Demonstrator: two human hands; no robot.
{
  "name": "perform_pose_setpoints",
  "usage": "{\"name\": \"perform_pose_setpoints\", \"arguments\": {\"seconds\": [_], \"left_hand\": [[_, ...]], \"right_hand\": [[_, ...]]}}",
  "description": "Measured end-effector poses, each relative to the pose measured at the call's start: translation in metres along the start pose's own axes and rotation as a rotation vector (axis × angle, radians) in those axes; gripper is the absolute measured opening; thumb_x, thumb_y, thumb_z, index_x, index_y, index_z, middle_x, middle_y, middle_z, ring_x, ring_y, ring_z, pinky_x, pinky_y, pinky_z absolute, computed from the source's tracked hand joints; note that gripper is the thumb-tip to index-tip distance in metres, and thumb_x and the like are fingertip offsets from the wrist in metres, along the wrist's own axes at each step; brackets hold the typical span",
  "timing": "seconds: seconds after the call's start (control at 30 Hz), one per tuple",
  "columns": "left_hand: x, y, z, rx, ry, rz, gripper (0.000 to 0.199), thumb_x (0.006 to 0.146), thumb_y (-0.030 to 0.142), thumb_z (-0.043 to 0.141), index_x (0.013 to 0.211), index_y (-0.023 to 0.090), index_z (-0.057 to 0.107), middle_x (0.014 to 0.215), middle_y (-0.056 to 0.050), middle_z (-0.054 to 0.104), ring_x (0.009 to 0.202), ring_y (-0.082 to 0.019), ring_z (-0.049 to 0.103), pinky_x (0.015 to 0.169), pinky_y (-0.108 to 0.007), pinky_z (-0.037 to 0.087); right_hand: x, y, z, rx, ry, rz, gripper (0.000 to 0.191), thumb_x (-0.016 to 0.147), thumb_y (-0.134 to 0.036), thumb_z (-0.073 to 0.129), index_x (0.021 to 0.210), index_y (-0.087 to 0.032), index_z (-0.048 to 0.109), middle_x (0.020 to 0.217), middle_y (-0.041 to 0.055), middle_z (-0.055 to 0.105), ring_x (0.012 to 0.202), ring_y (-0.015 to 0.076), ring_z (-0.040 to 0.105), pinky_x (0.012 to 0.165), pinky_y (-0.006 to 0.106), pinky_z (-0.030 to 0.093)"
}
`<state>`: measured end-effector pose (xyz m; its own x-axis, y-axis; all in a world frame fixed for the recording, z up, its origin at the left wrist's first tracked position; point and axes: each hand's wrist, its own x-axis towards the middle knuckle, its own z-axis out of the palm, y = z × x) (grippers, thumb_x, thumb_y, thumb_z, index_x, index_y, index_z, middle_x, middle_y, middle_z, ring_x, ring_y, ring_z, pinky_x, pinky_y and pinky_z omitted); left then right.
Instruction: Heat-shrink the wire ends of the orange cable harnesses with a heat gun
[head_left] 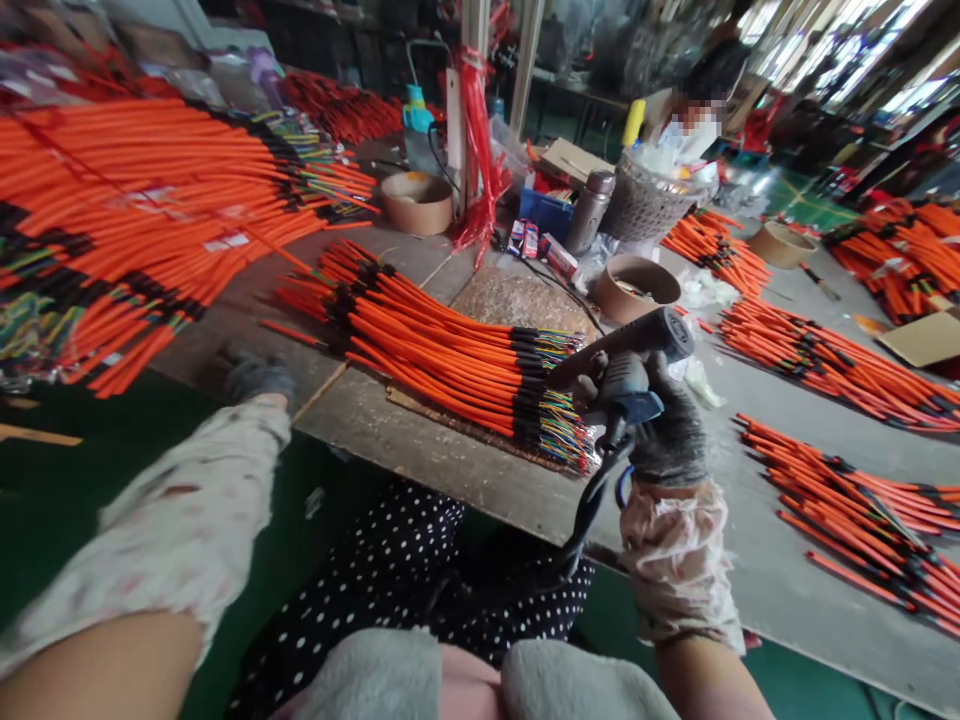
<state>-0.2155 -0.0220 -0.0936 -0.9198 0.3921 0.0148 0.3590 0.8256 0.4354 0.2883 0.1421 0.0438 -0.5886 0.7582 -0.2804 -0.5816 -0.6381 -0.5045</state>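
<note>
My right hand (675, 430), in a grey glove, is wrapped round the handle of a black heat gun (654, 338) with a dark cord hanging down. The gun's front end points left, over the wire ends of a row of orange cables (450, 345). These cables lie side by side on the table, with black sleeves and thin coloured wires at their right ends. My left hand (259, 376), also gloved, is at the table's front edge, left of the row. Motion blurs it, and its fingers cannot be made out.
A large pile of orange cables (150, 190) covers the table's left. More cable bundles (840, 355) lie at the right. Behind the row stand tape rolls (417, 204), a steel flask (590, 212) and a grey basket (649, 200). Another person (712, 85) is at the back right.
</note>
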Motion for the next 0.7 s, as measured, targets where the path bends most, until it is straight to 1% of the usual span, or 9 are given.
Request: {"name": "perform_pose_setpoints", "arguments": {"seconds": [0.07,0.13,0.2,0.27,0.37,0.43,0.5,0.53,0.7], "left_hand": [[-0.005,0.004,0.01,0.029,-0.016,-0.006,0.087,0.105,0.038,0.049,0.155,-0.02,0.008,0.162,-0.043,0.023,0.149,-0.043,0.032,0.118,-0.069,0.026],[-0.007,0.006,0.016,0.049,-0.045,0.017,0.088,0.106,0.04,0.049,0.157,-0.018,0.007,0.166,-0.042,0.017,0.152,-0.046,0.026,0.121,-0.07,0.021],[-0.006,0.007,0.017,0.06,-0.06,0.01,0.087,0.107,0.039,0.047,0.158,-0.017,0.005,0.166,-0.041,0.017,0.153,-0.046,0.026,0.122,-0.069,0.02],[-0.004,0.007,0.015,0.072,-0.068,-0.014,0.086,0.107,0.04,0.048,0.158,-0.016,0.007,0.165,-0.041,0.02,0.152,-0.046,0.028,0.122,-0.07,0.02],[-0.004,0.01,0.01,0.105,-0.087,-0.025,0.084,0.107,0.044,0.047,0.158,-0.014,0.015,0.164,-0.039,0.027,0.15,-0.046,0.032,0.118,-0.072,0.025],[-0.005,0.014,0.008,0.144,-0.1,-0.043,0.079,0.107,0.047,0.045,0.154,-0.014,0.026,0.161,-0.038,0.033,0.148,-0.046,0.036,0.115,-0.072,0.028],[-0.006,0.017,0.007,0.176,-0.108,-0.054,0.074,0.107,0.047,0.045,0.148,-0.014,0.035,0.158,-0.037,0.038,0.146,-0.044,0.039,0.115,-0.071,0.03],[-0.006,0.018,0.006,0.182,-0.111,-0.055,0.073,0.107,0.047,0.044,0.147,-0.014,0.037,0.158,-0.037,0.038,0.146,-0.043,0.039,0.116,-0.07,0.03],[-0.005,0.018,0.008,0.178,-0.123,-0.062,0.073,0.108,0.045,0.039,0.151,-0.014,0.033,0.162,-0.036,0.033,0.148,-0.042,0.036,0.12,-0.069,0.024]], "right_hand": [[-0.005,0.0,0.003,-0.016,0.004,-0.003,0.027,0.107,-0.039,0.055,0.124,-0.022,0.066,0.116,0.0092,0.077,0.106,0.0232,0.076,0.092,0.048,0.068],[-0.01,0.0,0.005,-0.056,0.004,-0.013,0.027,0.107,-0.039,0.058,0.126,-0.022,0.067,0.118,0.0092,0.077,0.11,0.023,0.076,0.095,0.047,0.067],[-0.012,0.001,0.007,-0.095,-0.003,-0.029,0.028,0.105,-0.037,0.062,0.128,-0.022,0.067,0.122,0.0089,0.077,0.113,0.0229,0.075,0.098,0.045,0.067],[-0.01,-0.001,0.008,-0.093,-0.001,0.001,0.026,0.102,-0.036,0.067,0.124,-0.023,0.068,0.118,0.0075,0.077,0.105,0.0214,0.076,0.096,0.042,0.068],[-0.005,-0.006,0.01,-0.032,-0.009,0.107,0.021,0.099,-0.036,0.071,0.115,-0.024,0.067,0.105,0.0044,0.075,0.085,0.0161,0.073,0.079,0.033,0.068],[-0.002,-0.01,0.011,-0.023,-0.046,0.147,0.026,0.096,-0.034,0.074,0.118,-0.025,0.064,0.1,0.0031,0.071,0.079,0.0132,0.067,0.071,0.027,0.065],[0.0,-0.013,0.011,-0.047,-0.074,0.152,0.03,0.093,-0.033,0.076,0.119,-0.025,0.063,0.097,0.0022,0.069,0.075,0.0122,0.063,0.067,0.024,0.062],[0.0,-0.014,0.012,-0.052,-0.076,0.151,0.03,0.092,-0.033,0.077,0.117,-0.025,0.062,0.096,0.0019,0.068,0.075,0.0122,0.061,0.066,0.023,0.061],[-0.002,-0.013,0.016,-0.011,-0.063,0.182,0.029,0.088,-0.029,0.082,0.109,-0.025,0.061,0.096,0.001,0.068,0.076,0.0114,0.062,0.068,0.021,0.061]]}}
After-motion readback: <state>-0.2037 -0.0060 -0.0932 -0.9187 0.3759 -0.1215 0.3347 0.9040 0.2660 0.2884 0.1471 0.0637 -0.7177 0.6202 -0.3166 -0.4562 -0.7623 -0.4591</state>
